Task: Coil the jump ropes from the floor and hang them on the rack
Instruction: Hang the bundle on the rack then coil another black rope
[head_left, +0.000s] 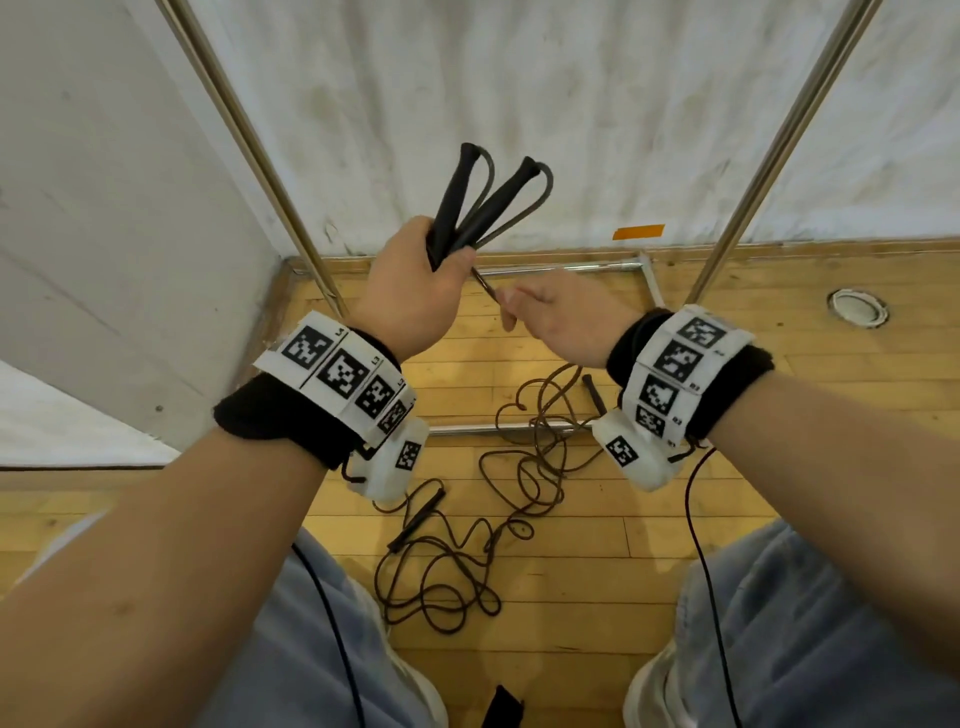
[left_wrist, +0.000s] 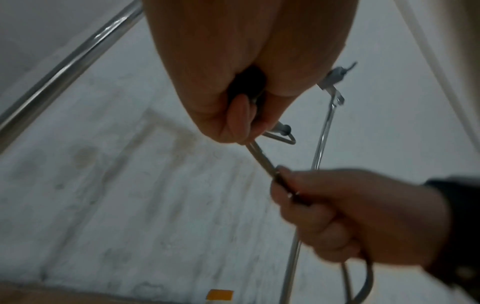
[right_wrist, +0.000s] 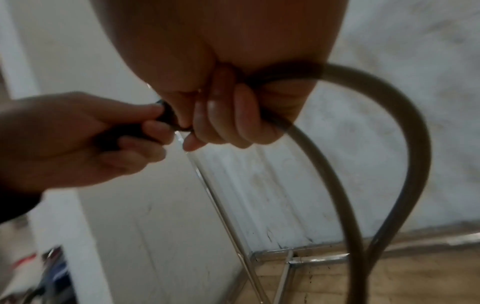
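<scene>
First rope mid-coil; nothing seen hung yet.
Near, 6 o'clock: tangled ropes (head_left: 498, 499) on floor. Right hand (head_left: 563, 317) clenches the cord (right_wrist: 389, 131); left hand (head_left: 410, 291) grips both black handles (head_left: 483, 202). Rack (head_left: 769, 150) at 12 o'clock.

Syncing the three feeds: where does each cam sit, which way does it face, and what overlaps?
Head: on the head, facing down; left hand gripping both handles, right hand, tangled ropes on the floor.
Left wrist: looks up along the palm past the rope to the rack.
Right wrist: looks along its fingers at the rope loop.
Shared: both hands, the rope.
</scene>
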